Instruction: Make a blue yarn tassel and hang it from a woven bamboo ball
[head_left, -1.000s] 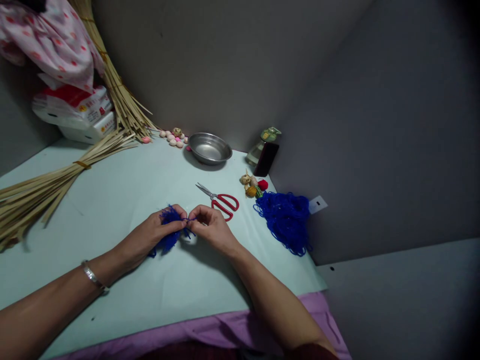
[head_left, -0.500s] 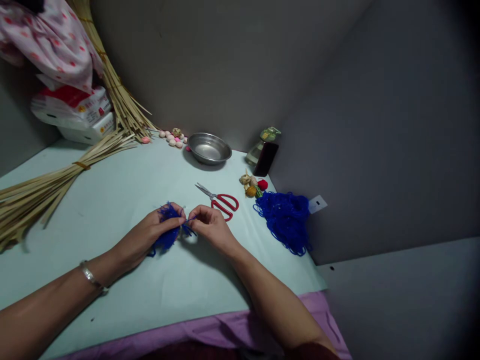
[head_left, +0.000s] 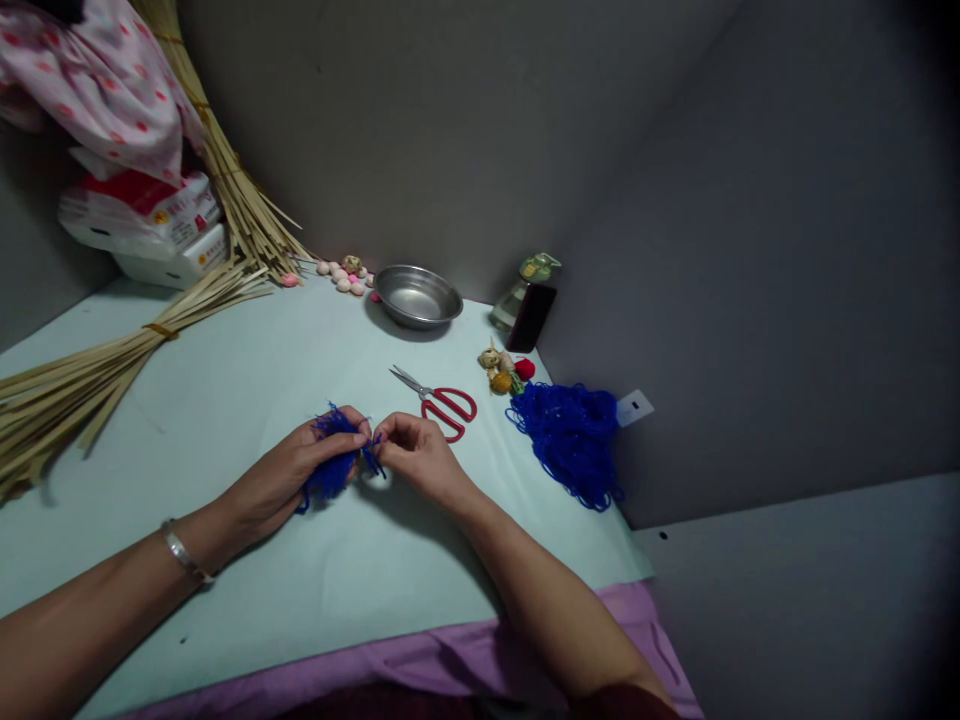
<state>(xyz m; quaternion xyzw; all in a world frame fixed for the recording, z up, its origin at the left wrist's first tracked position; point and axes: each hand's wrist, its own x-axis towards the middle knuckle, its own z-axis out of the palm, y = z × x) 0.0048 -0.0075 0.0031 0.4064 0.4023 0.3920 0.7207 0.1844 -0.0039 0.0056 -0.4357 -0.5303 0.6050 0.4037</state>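
Note:
A frayed bunch of blue yarn [head_left: 331, 476] lies in my left hand [head_left: 300, 458], its thumb pressed on top and its fingers curled behind. A silver bracelet circles that wrist. My right hand [head_left: 414, 450] pinches blue strands at the bunch's right end, the fingertips close to my left thumb. Short loose ends hang between the two hands. Just beyond my right hand lie scissors [head_left: 435, 396] with red handles, blades pointing to the far left. A tangled heap of blue yarn [head_left: 570, 435] rests at the table's right edge.
A metal bowl [head_left: 418, 298] stands at the back, with several pale pink balls [head_left: 343, 279] left of it. A bottle [head_left: 516, 300], a dark phone [head_left: 532, 318] and small woven balls [head_left: 500, 381] are at the right corner. Straw bundles [head_left: 142, 345] and tissue packs [head_left: 169, 225] occupy the left.
My right hand has shifted very slightly left, closer to my left hand, still pinching the strands. The blue bunch has turned a little in my left hand.

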